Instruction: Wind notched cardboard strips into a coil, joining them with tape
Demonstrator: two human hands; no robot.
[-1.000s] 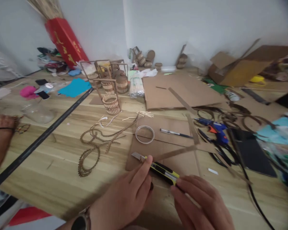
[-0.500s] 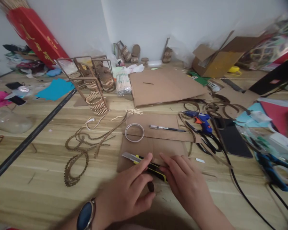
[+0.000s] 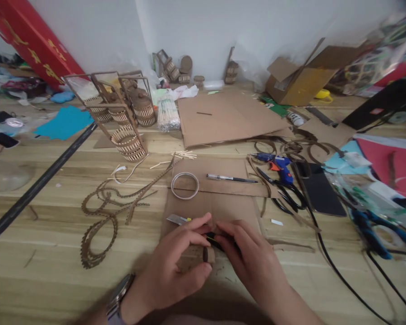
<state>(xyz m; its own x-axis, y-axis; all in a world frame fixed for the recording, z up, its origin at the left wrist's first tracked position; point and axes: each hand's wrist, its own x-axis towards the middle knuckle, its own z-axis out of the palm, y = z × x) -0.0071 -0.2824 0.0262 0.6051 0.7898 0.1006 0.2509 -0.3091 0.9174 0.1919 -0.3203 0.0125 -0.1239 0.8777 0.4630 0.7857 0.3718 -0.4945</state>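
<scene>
My left hand (image 3: 171, 264), wearing a watch (image 3: 120, 291) on the wrist, pinches a small brown rolled cardboard piece (image 3: 209, 255) between thumb and finger. Close beside it, the thumb and fingers of my right hand (image 3: 253, 257) are closed together at the tips. Whatever lies between them is hidden. Under both hands is a utility knife (image 3: 176, 220), its blade pointing left and most of its handle covered. It rests on a brown cardboard sheet (image 3: 192, 206). A roll of tape (image 3: 185, 197) and a pen (image 3: 232, 178) lie on the cardboard beyond my hands.
Notched cardboard strips (image 3: 99, 225) curl at left. Small stick-sided baskets (image 3: 128, 144) stand behind them. To the right are scissors (image 3: 294, 198), a blue glue gun (image 3: 282, 167), a black phone (image 3: 320, 189) and blue-handled pliers (image 3: 368, 230). A large cardboard sheet (image 3: 230, 117) lies at the back.
The view has shifted slightly. My left hand has turned, bringing the side of the rolled piece into sight, and its fingers now cover more of the knife. My right fingertips have drawn together.
</scene>
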